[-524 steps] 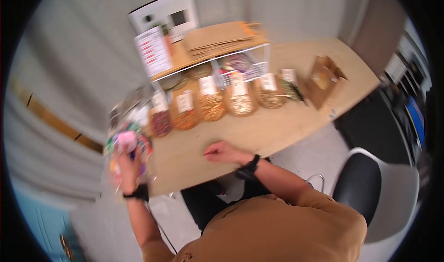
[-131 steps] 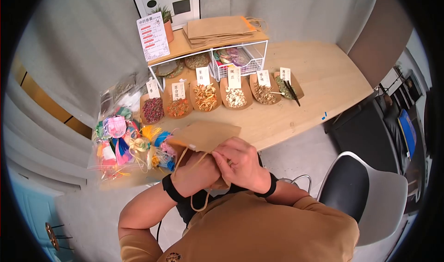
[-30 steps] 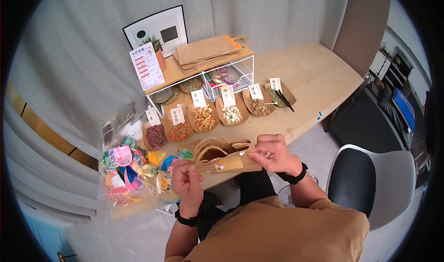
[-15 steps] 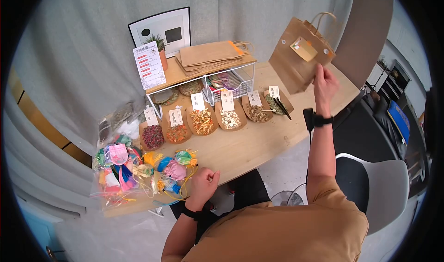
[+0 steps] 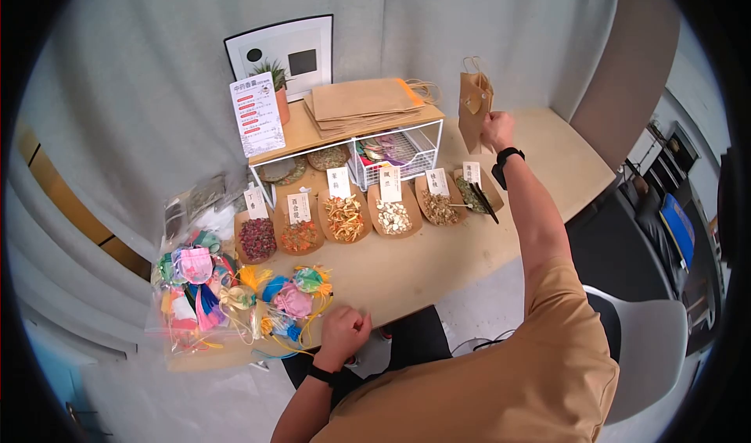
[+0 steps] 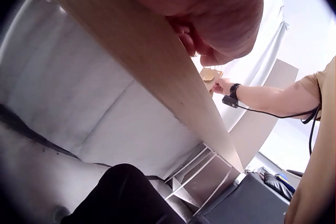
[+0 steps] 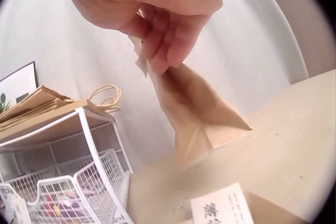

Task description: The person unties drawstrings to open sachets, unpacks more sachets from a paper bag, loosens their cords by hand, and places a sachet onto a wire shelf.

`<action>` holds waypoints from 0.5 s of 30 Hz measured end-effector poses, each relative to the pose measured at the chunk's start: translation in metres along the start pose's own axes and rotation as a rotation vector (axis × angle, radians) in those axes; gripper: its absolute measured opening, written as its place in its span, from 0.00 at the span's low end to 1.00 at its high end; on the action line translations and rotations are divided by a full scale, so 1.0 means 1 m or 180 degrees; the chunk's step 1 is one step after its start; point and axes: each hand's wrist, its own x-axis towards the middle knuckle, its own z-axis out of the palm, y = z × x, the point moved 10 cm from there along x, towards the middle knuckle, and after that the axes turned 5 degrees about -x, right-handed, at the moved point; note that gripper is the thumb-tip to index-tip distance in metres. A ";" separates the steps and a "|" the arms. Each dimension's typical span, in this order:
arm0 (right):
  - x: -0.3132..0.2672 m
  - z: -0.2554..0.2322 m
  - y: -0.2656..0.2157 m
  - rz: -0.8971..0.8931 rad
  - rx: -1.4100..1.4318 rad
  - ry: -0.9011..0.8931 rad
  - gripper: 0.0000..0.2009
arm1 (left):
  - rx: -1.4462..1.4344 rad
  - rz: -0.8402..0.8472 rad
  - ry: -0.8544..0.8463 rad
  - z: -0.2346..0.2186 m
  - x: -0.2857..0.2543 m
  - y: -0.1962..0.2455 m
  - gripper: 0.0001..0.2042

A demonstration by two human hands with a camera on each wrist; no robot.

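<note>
At the back right of the table, my right hand (image 5: 498,132) grips the side edge of a brown kraft paper bag (image 5: 472,108) with twisted handles and a label. In the right wrist view the bag (image 7: 194,111) hangs below the pinching fingers, its bottom close over the tabletop. My left hand (image 5: 346,333) holds nothing and lies loosely curled at the table's front edge. Just left of it are small drawstring pouches, among them a pink one (image 5: 292,299), and a clear plastic bag (image 5: 184,318) of colourful pouches and tassels.
Labelled paper trays of dried herbs stand in a row, including one of white pieces (image 5: 393,218); black tongs (image 5: 485,201) lie on the rightmost. Behind them a small shelf (image 5: 301,144) carries flat paper bags (image 5: 364,103), a sign (image 5: 257,114) and a potted plant (image 5: 273,74).
Both hands held the paper bag over the front edge; the left let go and came to rest there. The right carried the bag to the back right, lowering and turning it.
</note>
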 end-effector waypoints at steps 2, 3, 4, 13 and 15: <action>0.009 0.006 0.000 0.0172 0.0349 0.0053 0.11 | -0.0114 -0.0019 0.0032 -0.001 0.000 -0.001 0.15; 0.009 0.014 -0.002 0.0161 0.0370 0.0023 0.11 | -0.0092 -0.0049 0.0042 -0.002 -0.001 -0.002 0.15; 0.009 0.016 -0.005 0.0075 0.0295 0.0083 0.12 | -0.0087 -0.0039 0.0052 -0.002 -0.001 -0.001 0.15; -0.010 0.099 0.026 -0.0003 0.0014 -0.0520 0.14 | -0.0128 -0.0013 0.0045 0.000 0.000 -0.002 0.14; -0.011 0.093 0.023 -0.0113 0.0036 -0.0264 0.14 | -0.0156 0.0015 0.0047 -0.001 0.001 -0.002 0.14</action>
